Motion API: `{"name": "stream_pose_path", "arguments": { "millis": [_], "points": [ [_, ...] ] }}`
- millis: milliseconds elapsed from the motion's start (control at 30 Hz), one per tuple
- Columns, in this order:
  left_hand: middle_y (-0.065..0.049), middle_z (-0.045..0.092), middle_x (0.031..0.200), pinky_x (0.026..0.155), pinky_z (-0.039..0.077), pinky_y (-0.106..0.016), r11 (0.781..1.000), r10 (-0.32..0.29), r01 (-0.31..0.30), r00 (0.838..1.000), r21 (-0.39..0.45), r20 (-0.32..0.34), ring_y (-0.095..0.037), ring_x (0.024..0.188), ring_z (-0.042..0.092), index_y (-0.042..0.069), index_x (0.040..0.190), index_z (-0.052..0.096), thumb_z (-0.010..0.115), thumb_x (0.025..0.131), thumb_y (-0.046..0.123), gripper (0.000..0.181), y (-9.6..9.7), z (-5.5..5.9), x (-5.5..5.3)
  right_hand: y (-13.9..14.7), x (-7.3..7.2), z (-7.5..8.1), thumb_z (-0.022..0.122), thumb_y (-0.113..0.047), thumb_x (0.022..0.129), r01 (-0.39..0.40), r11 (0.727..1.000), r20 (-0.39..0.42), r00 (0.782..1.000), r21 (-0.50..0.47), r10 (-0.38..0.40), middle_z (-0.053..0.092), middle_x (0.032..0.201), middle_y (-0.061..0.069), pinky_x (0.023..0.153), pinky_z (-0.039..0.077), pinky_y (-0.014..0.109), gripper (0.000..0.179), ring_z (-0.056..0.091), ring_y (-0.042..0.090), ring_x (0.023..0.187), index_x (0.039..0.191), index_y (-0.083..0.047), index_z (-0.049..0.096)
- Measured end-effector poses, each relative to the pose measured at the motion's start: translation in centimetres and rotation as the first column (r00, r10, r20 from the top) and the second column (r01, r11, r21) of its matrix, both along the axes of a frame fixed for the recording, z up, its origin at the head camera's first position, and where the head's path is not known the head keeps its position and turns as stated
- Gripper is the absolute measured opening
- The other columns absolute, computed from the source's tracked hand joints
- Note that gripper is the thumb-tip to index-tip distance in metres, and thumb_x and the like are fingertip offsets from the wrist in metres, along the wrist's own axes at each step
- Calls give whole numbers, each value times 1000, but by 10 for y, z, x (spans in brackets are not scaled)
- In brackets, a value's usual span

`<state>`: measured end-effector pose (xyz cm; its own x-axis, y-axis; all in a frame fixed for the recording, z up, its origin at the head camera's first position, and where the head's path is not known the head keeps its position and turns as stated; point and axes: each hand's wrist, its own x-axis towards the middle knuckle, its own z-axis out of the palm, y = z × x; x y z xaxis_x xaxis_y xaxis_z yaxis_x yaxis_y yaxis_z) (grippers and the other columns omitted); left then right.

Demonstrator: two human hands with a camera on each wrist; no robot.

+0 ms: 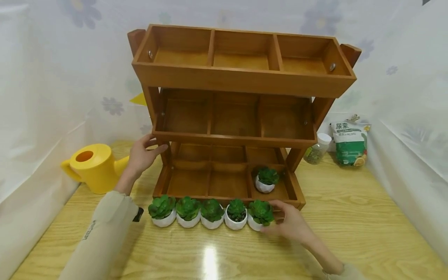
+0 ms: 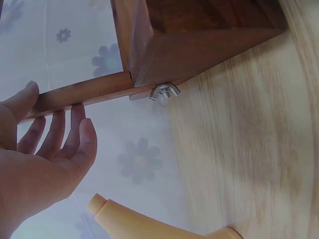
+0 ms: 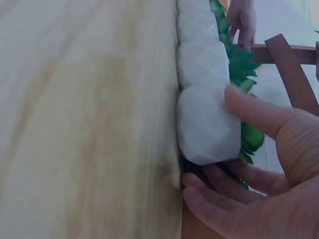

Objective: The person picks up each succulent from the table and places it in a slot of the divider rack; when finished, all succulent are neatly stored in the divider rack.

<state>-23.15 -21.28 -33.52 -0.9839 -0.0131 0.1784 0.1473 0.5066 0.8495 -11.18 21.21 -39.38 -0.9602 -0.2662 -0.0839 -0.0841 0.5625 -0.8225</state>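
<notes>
A three-tier wooden plant stand (image 1: 238,79) with divided compartments stands on the table. My left hand (image 1: 144,155) holds its left side post (image 2: 82,92), thumb on one side and fingertips on the other. In front of the bottom tier, several small succulents in white faceted pots form a row. At the row's right end my right hand (image 1: 288,221) grips a potted succulent (image 1: 259,214), thumb in front and fingers behind; in the right wrist view its white pot (image 3: 209,127) sits between them. Another potted succulent (image 1: 266,179) stands in the bottom tier's right compartment.
A yellow watering can (image 1: 96,169) stands at the left. To the right of the stand are a clear jar (image 1: 316,149) with a white lid and a green-and-white bag (image 1: 351,142) closed with a clip. A wing nut (image 2: 164,91) sticks out from the post.
</notes>
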Motion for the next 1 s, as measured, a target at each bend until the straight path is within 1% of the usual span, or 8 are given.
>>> {"name": "stream_pose_path", "arguments": {
  "millis": [67, 133, 300, 467, 600, 700, 867, 1000],
  "points": [
    [-22, 42, 143, 96, 43, -56, 1000, -2, 2, 1000, 1, 1, -42, 128, 43, 6, 143, 43, 62, 95, 32, 58, 0, 0, 0, -4, 1, -1, 90, -23, 65, 58, 998, -16, 998, 24, -58, 64, 114, 15, 74, 55, 34, 76, 66, 25, 92, 127, 3, 55],
    [-22, 42, 143, 96, 43, -56, 1000, -1, 1, 1000, 0, 3, -42, 128, 43, 6, 143, 43, 61, 95, 32, 58, 0, 0, 1, -7, 2, -2, 91, -23, 63, 96, 995, -30, 995, 35, -95, 65, 112, 13, 73, 54, 33, 74, 67, 23, 91, 125, 1, 57],
    [-22, 43, 143, 96, 43, -56, 1000, -1, 1, 1000, -3, 2, -41, 128, 44, 6, 142, 44, 61, 95, 32, 57, 1, 0, 1, -14, 4, -4, 93, -24, 59, 145, 987, -69, 988, 63, -140, 67, 107, 9, 70, 54, 31, 70, 66, 19, 87, 118, -2, 61],
    [-23, 43, 143, 96, 43, -56, 1000, -1, 2, 1000, -5, 1, -42, 127, 45, 6, 143, 43, 61, 95, 33, 58, 2, 0, 1, -20, 7, -4, 93, -27, 58, 200, 977, -114, 975, 77, -191, 67, 103, 7, 70, 54, 32, 67, 67, 16, 82, 113, -4, 63],
    [-23, 43, 142, 96, 43, -56, 1000, 7, -7, 1000, -1, 0, -42, 127, 45, 6, 143, 44, 61, 95, 31, 56, 1, 0, 0, -22, 8, -3, 93, -26, 59, 209, 974, -120, 973, 84, -198, 67, 102, 7, 69, 54, 32, 66, 67, 16, 81, 113, -4, 63],
    [-21, 44, 142, 96, 43, -55, 1000, 0, 0, 1000, 11, -12, -41, 128, 44, 7, 143, 44, 61, 95, 30, 56, 2, -2, -1, -22, 8, -2, 92, -27, 60, 209, 972, -119, 973, 103, -196, 67, 104, 7, 69, 54, 32, 65, 67, 17, 82, 115, -5, 63],
    [-20, 43, 143, 96, 43, -56, 1000, -8, 9, 1000, 24, -26, -40, 129, 43, 7, 143, 44, 61, 95, 31, 57, 2, -3, 0, -20, 9, 1, 90, -32, 63, 206, 969, -107, 975, 137, -192, 67, 109, 7, 73, 54, 36, 67, 66, 18, 87, 119, -6, 64],
    [-21, 42, 144, 96, 43, -56, 1000, -7, 8, 1000, 23, -18, -41, 129, 42, 7, 144, 42, 61, 95, 31, 58, 1, -2, 1, -17, 9, 2, 89, -35, 64, 204, 968, -88, 977, 150, -192, 67, 109, 6, 76, 53, 38, 68, 65, 19, 90, 120, -6, 63]
  ]
}}
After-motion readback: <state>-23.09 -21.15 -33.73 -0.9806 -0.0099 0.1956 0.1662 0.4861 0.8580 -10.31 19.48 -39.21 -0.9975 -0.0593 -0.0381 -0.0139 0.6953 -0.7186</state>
